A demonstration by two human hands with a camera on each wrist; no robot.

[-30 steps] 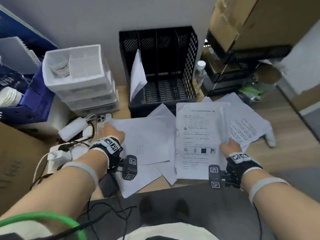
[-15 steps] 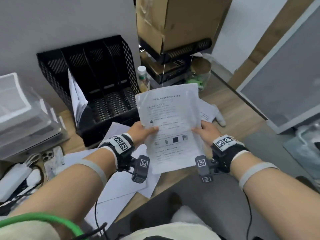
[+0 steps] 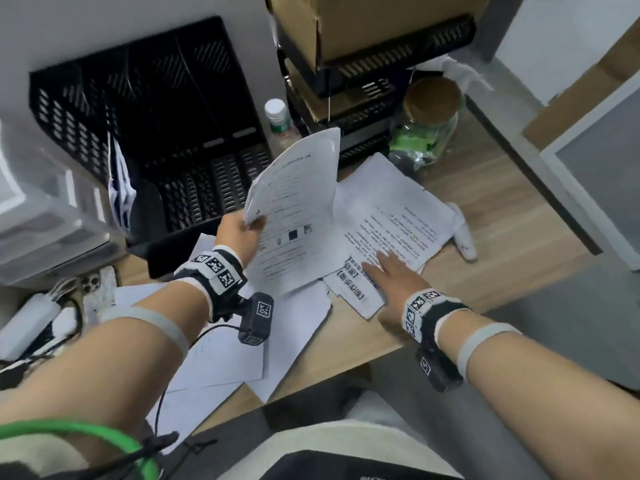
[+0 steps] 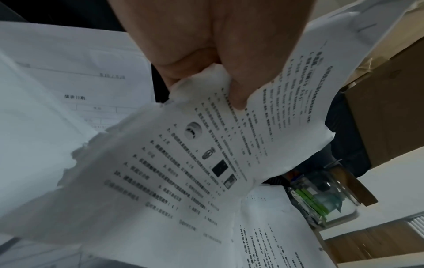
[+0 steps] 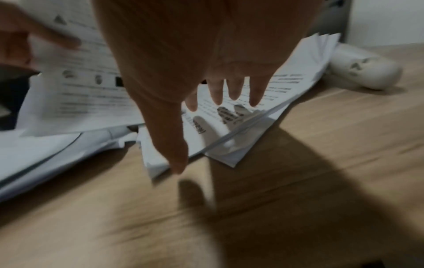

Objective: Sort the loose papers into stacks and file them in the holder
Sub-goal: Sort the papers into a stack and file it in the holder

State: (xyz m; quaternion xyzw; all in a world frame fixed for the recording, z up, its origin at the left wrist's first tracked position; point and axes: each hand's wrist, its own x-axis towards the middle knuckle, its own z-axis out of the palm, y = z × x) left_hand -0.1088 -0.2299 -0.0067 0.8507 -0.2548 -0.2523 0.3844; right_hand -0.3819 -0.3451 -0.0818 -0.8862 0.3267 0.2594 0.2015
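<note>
Fingers and thumb of the left hand (image 3: 239, 230) pinch the edge of a printed sheet stack (image 3: 294, 216), holding it raised and curled above the desk (image 3: 485, 278), in front of the black mesh holder (image 3: 156, 133). The right hand (image 3: 391, 275) is spread flat, fingers straight, over the loose papers (image 3: 398, 216) lying on the desk.

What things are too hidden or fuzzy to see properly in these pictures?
- Small print on the white printed sheets that the left hand pinches: motion blur, head and left wrist views.
- Whether the right hand touches the flat white paper pile: blurred right wrist view.
- How many papers stand in the black mesh file holder: seen edge-on, head view.
- Clear plastic drawer unit: cut off by left edge.
</note>
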